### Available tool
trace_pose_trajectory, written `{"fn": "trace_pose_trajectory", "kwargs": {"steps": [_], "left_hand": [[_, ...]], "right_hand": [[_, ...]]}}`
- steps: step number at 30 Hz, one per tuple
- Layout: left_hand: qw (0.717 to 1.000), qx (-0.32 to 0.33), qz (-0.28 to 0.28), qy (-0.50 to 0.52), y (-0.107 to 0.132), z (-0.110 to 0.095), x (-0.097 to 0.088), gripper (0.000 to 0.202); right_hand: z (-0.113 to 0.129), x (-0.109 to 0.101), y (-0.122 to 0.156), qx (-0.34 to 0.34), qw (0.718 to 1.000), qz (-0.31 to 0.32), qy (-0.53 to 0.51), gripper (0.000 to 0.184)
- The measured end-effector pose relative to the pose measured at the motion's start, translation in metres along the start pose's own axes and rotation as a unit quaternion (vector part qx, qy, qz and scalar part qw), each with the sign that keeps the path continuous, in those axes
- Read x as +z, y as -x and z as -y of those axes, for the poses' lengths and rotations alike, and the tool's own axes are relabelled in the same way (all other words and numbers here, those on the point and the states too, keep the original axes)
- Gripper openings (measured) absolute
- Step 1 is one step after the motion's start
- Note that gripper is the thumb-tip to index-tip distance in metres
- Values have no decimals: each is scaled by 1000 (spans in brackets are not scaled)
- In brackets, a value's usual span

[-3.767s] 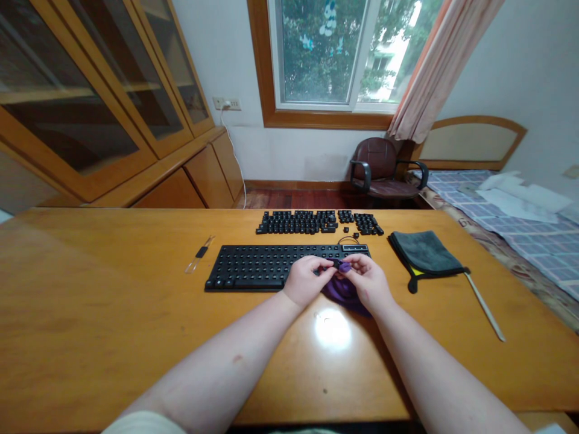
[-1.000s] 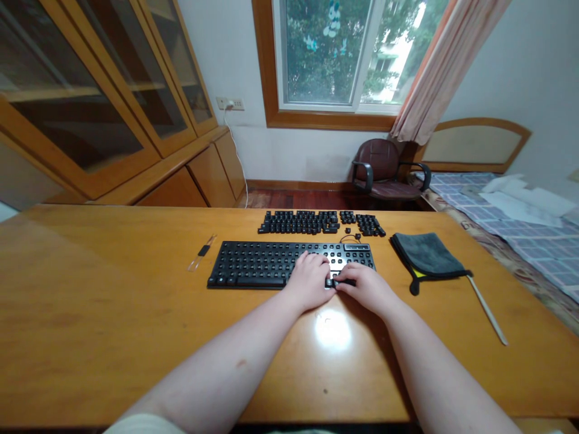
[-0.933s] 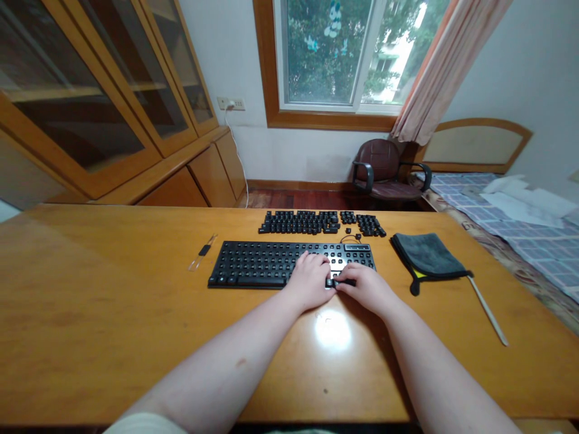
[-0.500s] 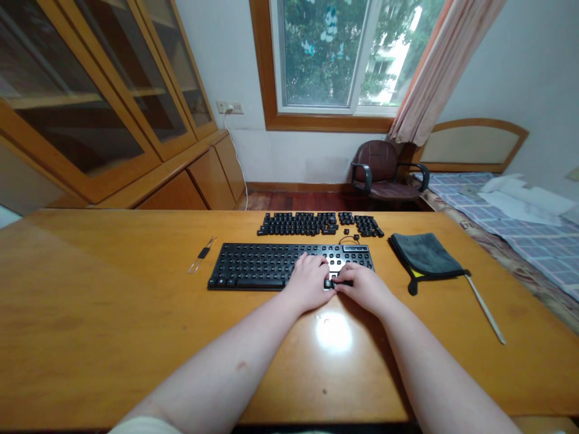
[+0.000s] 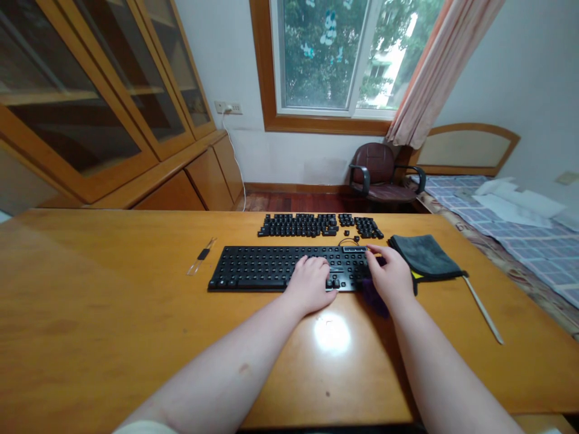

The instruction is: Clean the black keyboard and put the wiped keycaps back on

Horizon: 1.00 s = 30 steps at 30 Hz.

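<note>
A black keyboard [image 5: 257, 268] lies across the desk, most of its key positions bare of caps. A long space bar [image 5: 257, 283] and a few caps sit along its front row. My left hand [image 5: 310, 282] rests on the right-middle part of the keyboard, fingers spread over it. Beside its thumb, a black keycap [image 5: 335, 283] is on the board. Over the keyboard's right end is my right hand [image 5: 389, 272], thumb and forefinger apart, with nothing visible between them. Its other fingers are partly hidden, and a dark purplish shadow lies beneath it.
Rows of loose black keycaps [image 5: 296, 225] lie behind the keyboard, with two single caps [image 5: 347, 232] nearer it. A wire keycap puller [image 5: 203, 254] lies left. A folded grey cloth [image 5: 425, 256] and a thin pale stick [image 5: 484, 310] lie right. Beyond the desk stands a chair [image 5: 377, 169].
My right hand has moved right, away from the front-row keys beside my left hand, and its fingers have parted. My left hand has stayed in place.
</note>
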<state>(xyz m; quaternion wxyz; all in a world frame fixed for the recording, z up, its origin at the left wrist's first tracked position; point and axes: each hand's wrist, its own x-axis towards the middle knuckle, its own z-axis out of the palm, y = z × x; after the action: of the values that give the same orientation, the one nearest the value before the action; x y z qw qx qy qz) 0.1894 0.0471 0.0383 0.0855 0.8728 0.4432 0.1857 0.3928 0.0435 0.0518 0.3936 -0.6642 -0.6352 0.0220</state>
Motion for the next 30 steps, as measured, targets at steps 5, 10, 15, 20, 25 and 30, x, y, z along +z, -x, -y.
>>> {"fn": "trace_pose_trajectory", "kwargs": {"steps": [5, 10, 15, 20, 25, 30], "left_hand": [[1000, -4, -8, -8, 0, 2, 1, 26], [1000, -20, -11, -16, 1, 1, 0, 26], [1000, -21, -10, -12, 1, 2, 1, 27], [1000, -20, -16, -8, 1, 4, 3, 28], [1000, -19, -13, -3, 1, 4, 4, 28], [1000, -19, -19, -4, 0, 7, 2, 27]], "right_hand": [[-31, 5, -48, 9, 981, 117, 154, 29], [-61, 23, -83, -67, 952, 216, 206, 31], [-70, 37, -84, -110, 943, 226, 216, 33], [-69, 45, -81, -109, 944, 217, 225, 28], [-65, 35, -85, -90, 946, 217, 222, 23], [-32, 12, -60, -52, 984, 116, 127, 24]]}}
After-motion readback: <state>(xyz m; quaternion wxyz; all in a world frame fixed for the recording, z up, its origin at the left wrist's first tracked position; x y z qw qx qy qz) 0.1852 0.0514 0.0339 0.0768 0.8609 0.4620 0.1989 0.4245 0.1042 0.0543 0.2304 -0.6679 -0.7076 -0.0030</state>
